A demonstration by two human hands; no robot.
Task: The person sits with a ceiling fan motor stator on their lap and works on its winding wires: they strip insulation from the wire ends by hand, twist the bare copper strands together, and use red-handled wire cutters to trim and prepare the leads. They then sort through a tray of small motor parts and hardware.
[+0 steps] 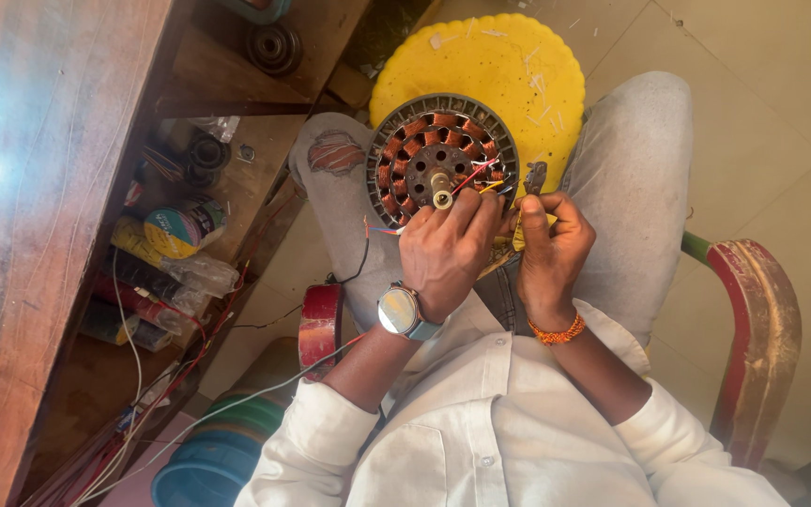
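A round motor stator (440, 155) with copper windings and a central shaft rests on my lap against a yellow stool. Coloured wires (479, 178) come off its right side. My left hand (448, 249), with a wristwatch, grips the stator's near edge and pinches the wires. My right hand (548, 239), with an orange bead bracelet, holds a small grey tool (535, 176) at the wire ends, close beside the left hand.
A yellow round stool (518, 66) stands between my knees. A wooden workbench (39, 188) is at left, its lower shelf holding tape rolls (175, 230), bearings (274, 47) and loose wires. Red chair arms (762, 329) flank me. Blue and green buckets (208, 451) sit below.
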